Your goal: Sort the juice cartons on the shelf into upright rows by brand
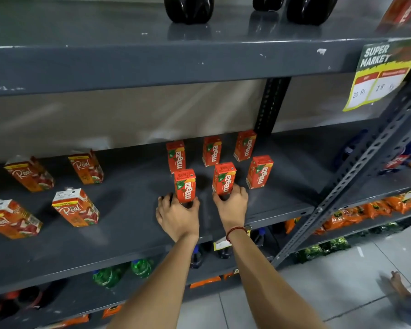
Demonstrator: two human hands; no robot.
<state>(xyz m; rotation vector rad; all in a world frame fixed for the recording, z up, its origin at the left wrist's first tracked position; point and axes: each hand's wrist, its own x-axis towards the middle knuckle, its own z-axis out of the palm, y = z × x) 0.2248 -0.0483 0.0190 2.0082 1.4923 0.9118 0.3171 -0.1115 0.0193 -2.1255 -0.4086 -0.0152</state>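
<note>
Several small orange Maaza cartons stand upright in two rows on the grey shelf point(133, 217). My left hand point(177, 216) grips the base of the front-left Maaza carton point(185, 185). My right hand point(231, 205) grips the base of the front-middle Maaza carton point(224, 178). A third front carton point(259, 171) stands free to the right, and three more stand behind, the middle one point(211, 150) among them. To the left, several larger Real cartons stand spread out, such as one point(75, 207) near the front and another point(87, 166) further back.
A grey shelf above carries dark bottles point(189, 9). A yellow price tag point(381, 74) hangs at the upper right. A perforated steel upright point(356, 172) slants down the right side. Green bottles point(119, 273) and orange snack packets point(365, 211) fill lower shelves. A bare foot point(399, 284) shows on the tiled floor.
</note>
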